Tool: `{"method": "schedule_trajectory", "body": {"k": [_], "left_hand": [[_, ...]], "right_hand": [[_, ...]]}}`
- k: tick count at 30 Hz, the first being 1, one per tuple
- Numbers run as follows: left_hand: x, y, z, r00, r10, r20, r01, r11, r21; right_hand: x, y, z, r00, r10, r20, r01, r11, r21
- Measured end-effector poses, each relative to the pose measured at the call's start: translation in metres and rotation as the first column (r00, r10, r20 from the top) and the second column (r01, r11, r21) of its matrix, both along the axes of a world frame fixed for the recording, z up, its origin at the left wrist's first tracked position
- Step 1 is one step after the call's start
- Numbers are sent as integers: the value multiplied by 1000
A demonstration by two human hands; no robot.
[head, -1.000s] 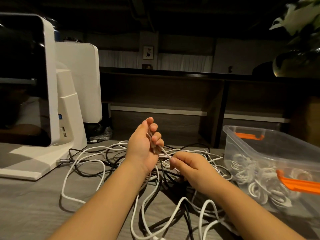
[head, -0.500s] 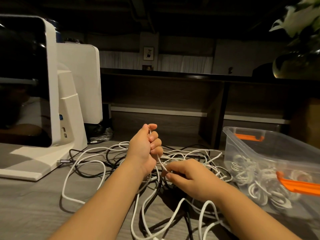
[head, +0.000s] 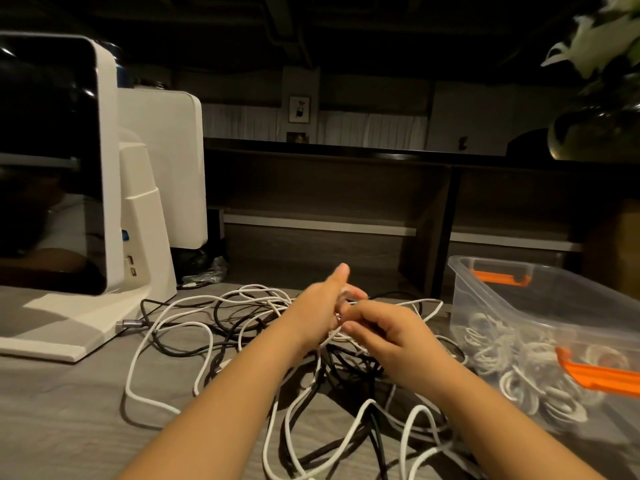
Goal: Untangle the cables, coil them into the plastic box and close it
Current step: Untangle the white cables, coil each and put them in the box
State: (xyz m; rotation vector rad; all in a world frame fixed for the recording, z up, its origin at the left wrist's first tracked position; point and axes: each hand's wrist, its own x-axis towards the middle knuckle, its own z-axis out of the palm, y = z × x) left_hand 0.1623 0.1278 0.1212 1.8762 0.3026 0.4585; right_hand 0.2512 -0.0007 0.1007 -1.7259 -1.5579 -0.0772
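Note:
A tangle of white and black cables (head: pixel 221 327) sprawls over the grey wooden table (head: pixel 69 410) in front of me. My left hand (head: pixel 322 306) is over the middle of the heap, fingers curled round a white cable, thumb pointing up. My right hand (head: pixel 384 334) sits close against it on the right and pinches the same white cable between thumb and fingers. The clear plastic box (head: pixel 502 292) with orange latches stands at the right, with several coiled white cables (head: pixel 512 372) inside. No lid is in view.
A white machine with a dark screen (head: pixel 59 168) stands on the table at the left, a cable plugged in at its base (head: pixel 128 323). A dark shelf unit (head: pixel 346 202) runs along the back. A glass vase with white flowers (head: pixel 595 123) sits at the upper right.
My left hand has dropped lower and moved right. My right hand rose to meet it, so both hands now touch over the white cable.

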Motion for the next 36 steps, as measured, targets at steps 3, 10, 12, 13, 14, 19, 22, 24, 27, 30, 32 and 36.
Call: {"method": "schedule_trajectory", "body": {"k": [3, 10, 12, 13, 14, 19, 22, 24, 27, 30, 32, 36], "left_hand": [[-2, -8, -3, 975, -153, -160, 138, 985, -103], [-5, -7, -4, 959, -216, -185, 185, 968, -170], [-7, -5, -4, 947, -241, -213, 216, 967, -133], [-7, -4, -5, 940, -251, -230, 235, 967, -95], [-7, -4, -6, 935, -257, -245, 250, 966, -62], [-5, -8, -7, 916, -296, -272, 244, 947, -208], [-7, -3, -7, 880, -357, -313, 317, 932, -174], [-8, 1, -7, 861, -399, -314, 364, 916, -166], [-8, 3, -6, 850, -474, -230, 393, 861, -324], [-9, 3, -6, 837, -523, -162, 436, 816, -379], [-8, 0, -5, 850, -494, -183, 436, 855, -281], [-8, -7, -5, 892, -393, -224, 357, 916, -183]], "right_hand": [[3, 1, -2, 992, -114, -62, 120, 988, 102], [5, 3, -2, 970, -243, -11, 243, 965, 101], [5, 2, 1, 964, -263, 23, 261, 963, 69], [5, 2, 1, 964, -264, 42, 263, 964, 40], [6, 2, 2, 963, -265, 53, 264, 964, 15], [9, 0, 0, 960, -276, -55, 280, 957, 73], [11, 1, -3, 957, -224, -186, 235, 971, 41], [11, 1, -4, 954, -186, -233, 201, 979, 42], [11, 0, -3, 950, -181, -256, 209, 974, 86], [11, 0, -1, 929, -143, -340, 201, 969, 143], [10, 0, 0, 916, -111, -387, 185, 970, 160], [8, 1, 0, 857, -28, -515, 125, 980, 153]]}}
